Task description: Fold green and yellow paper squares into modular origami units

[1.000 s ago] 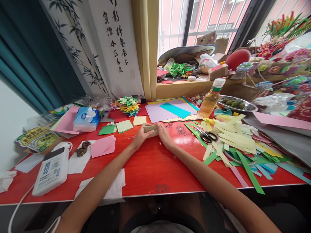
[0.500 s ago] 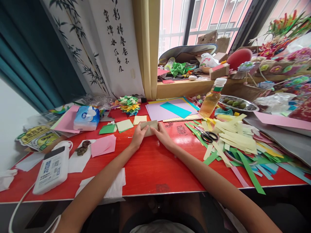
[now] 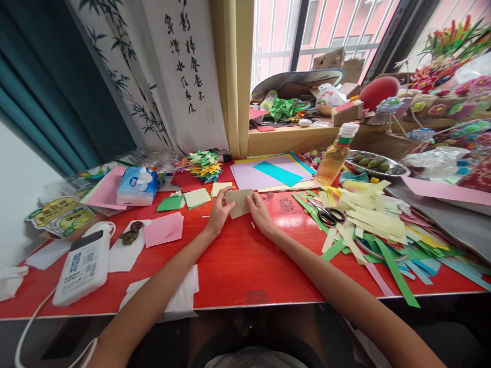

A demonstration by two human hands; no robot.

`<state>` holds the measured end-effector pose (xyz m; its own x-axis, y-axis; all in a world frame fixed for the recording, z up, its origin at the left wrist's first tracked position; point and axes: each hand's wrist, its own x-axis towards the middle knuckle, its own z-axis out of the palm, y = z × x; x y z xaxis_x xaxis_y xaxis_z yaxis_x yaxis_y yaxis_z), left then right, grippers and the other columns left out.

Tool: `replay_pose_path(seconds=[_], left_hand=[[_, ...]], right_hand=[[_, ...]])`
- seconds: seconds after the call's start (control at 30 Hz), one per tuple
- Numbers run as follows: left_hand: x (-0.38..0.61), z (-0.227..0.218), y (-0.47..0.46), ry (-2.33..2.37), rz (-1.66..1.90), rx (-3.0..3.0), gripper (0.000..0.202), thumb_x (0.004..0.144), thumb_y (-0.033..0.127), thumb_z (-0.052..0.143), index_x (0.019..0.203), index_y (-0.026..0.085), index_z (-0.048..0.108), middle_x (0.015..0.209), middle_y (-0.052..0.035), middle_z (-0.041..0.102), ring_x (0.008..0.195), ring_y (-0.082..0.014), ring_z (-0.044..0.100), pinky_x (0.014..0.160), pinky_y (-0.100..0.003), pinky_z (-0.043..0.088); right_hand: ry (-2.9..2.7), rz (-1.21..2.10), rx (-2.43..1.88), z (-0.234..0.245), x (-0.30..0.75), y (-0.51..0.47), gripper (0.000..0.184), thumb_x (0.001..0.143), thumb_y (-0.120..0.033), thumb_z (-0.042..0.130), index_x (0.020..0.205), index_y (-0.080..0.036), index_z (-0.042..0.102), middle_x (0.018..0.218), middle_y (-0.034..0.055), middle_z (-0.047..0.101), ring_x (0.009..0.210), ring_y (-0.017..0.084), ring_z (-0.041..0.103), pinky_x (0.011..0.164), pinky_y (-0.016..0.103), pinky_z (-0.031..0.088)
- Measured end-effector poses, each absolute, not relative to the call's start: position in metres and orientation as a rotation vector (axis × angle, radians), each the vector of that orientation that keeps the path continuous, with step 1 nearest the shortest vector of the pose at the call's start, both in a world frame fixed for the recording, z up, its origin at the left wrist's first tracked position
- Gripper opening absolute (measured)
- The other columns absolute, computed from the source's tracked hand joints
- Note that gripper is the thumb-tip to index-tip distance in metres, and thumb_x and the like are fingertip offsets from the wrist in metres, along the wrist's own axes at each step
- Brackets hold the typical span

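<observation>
Both my hands hold one small pale yellow paper (image 3: 240, 200) just above the red table (image 3: 238, 266), near its far middle. My left hand (image 3: 220, 210) pinches the paper's left edge. My right hand (image 3: 260, 212) pinches its right edge. The paper is tilted up toward me, showing its flat face. Small yellow and green paper squares (image 3: 196, 198) lie just left of it, and a stack of purple, blue and yellow sheets (image 3: 268, 175) lies behind it.
Scissors (image 3: 326, 214) rest on a heap of yellow and green paper strips (image 3: 368, 225) at right. A bottle (image 3: 335, 156) and a metal tray (image 3: 378, 166) stand behind. At left are a tissue pack (image 3: 137, 186), pink paper (image 3: 163, 230) and a white power bank (image 3: 82, 266).
The paper was a narrow folded strip pressed on the table; now it is opened wider and lifted, tilted toward me, still between both hands.
</observation>
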<state>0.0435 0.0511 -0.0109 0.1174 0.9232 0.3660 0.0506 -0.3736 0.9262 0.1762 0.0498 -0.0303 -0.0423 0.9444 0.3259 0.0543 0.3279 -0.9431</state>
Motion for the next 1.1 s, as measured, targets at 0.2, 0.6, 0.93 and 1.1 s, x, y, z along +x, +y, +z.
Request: replay_pose_path(seconds=[0.2,0.6,0.93,1.1], left_hand=[[0.043,-0.010,0.051,1.035,1.343,1.616,0.027,0.075,0.016,0.043,0.099,0.021,0.054,0.096,-0.0023,0.056,0.083,-0.0154,0.050,0.068,-0.023,0.040],[0.039,-0.013,0.057,1.020,1.357,1.526,0.026,0.074,0.016,0.043,0.096,0.019,0.057,0.088,-0.0015,0.058,0.082,-0.0152,0.051,0.067,-0.023,0.039],[0.038,-0.021,0.069,1.046,1.306,1.509,0.029,0.073,0.016,0.043,0.099,0.021,0.056,0.088,-0.0017,0.059,0.082,-0.0154,0.052,0.064,-0.023,0.039],[0.042,-0.021,0.075,1.033,1.272,1.519,0.029,0.071,0.014,0.043,0.095,0.020,0.058,0.089,-0.0016,0.059,0.081,-0.0155,0.052,0.065,-0.023,0.039]], right_hand=[[-1.374,0.840,-1.050,-0.029,0.176,0.049,0.039,0.078,-0.032,0.045,0.112,-0.018,0.032,0.109,0.0087,0.045,0.094,0.016,0.048,0.078,0.029,0.042],[-2.605,0.211,-0.192,-0.003,0.134,-0.039,0.024,0.087,-0.029,0.033,0.087,-0.017,0.054,0.080,0.0049,0.060,0.079,0.016,0.052,0.078,0.028,0.038],[-2.778,0.193,-0.081,-0.014,0.122,-0.048,0.042,0.089,-0.041,0.035,0.119,-0.015,0.049,0.127,0.0049,0.047,0.121,0.014,0.036,0.105,0.028,0.019],[-2.752,0.213,-0.314,-0.016,0.119,-0.044,0.043,0.088,-0.042,0.035,0.121,-0.017,0.046,0.128,0.0046,0.047,0.122,0.015,0.035,0.103,0.031,0.022]])
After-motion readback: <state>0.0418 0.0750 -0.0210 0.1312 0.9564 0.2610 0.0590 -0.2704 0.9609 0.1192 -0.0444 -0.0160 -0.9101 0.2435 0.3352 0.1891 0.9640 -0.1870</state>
